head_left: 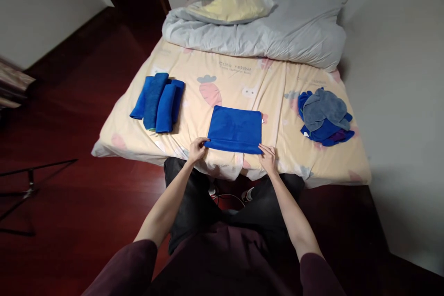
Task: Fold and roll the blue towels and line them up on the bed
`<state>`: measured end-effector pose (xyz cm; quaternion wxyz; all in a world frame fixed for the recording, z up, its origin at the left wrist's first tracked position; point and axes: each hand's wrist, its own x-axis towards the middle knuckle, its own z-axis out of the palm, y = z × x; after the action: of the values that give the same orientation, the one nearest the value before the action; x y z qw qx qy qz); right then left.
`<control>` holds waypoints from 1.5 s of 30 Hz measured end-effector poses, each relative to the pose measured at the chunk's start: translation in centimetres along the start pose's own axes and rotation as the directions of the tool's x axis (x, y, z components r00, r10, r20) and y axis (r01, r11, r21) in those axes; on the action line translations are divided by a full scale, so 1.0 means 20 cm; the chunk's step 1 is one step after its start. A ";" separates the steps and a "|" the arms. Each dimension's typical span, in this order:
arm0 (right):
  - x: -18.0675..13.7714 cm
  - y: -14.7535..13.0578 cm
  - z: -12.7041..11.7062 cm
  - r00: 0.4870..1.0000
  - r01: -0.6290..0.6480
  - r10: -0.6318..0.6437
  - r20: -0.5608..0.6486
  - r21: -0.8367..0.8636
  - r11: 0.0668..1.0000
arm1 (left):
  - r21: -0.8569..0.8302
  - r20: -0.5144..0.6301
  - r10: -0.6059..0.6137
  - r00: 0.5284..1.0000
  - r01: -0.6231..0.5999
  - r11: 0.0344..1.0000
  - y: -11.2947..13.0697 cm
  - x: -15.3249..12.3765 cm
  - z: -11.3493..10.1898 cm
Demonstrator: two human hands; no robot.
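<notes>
A blue towel (235, 125) lies flat on the bed in front of me, its near edge turned over in a narrow fold. My left hand (197, 149) pinches the fold's left corner, and my right hand (267, 157) pinches the right corner. A small white tag sticks out at the towel's right side. Off to the left sits a stack of rolled blue towels (165, 107), some lying on top of others. On the right is a crumpled heap of cloths, with a grey cloth (326, 108) over blue ones (322, 133).
The bed (187, 67) has a cream sheet printed with carrots and rabbits. A grey quilt (294, 32) and a yellow pillow (236, 2) lie at its far end. A wall (398, 101) runs along the right. Black stand legs (31, 189) rest on the red floor at left.
</notes>
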<state>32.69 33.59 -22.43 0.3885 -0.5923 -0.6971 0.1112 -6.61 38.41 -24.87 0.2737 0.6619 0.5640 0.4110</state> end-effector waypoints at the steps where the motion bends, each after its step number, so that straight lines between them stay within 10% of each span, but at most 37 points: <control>1: 0.01 0.00 0.00 1.000 -0.020 0.020 0.006 0.010 1.000 | -0.015 0.000 -0.015 1.000 0.015 1.000 0.00 0.00 0.00; 30: 0.01 -0.05 0.05 0.976 -0.190 0.182 -0.121 -0.058 0.980 | -0.140 -0.096 -0.275 0.957 0.260 0.955 0.07 -0.01 -0.01; 45: 0.01 -0.04 0.05 0.974 -0.186 0.183 -0.137 -0.008 0.983 | -0.065 0.105 0.007 0.994 -0.001 0.998 0.08 -0.02 -0.07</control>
<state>31.36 33.86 -22.58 0.4169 -0.6646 -0.6122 0.0990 -7.02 37.55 -22.93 0.3238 0.6745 0.5337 0.3941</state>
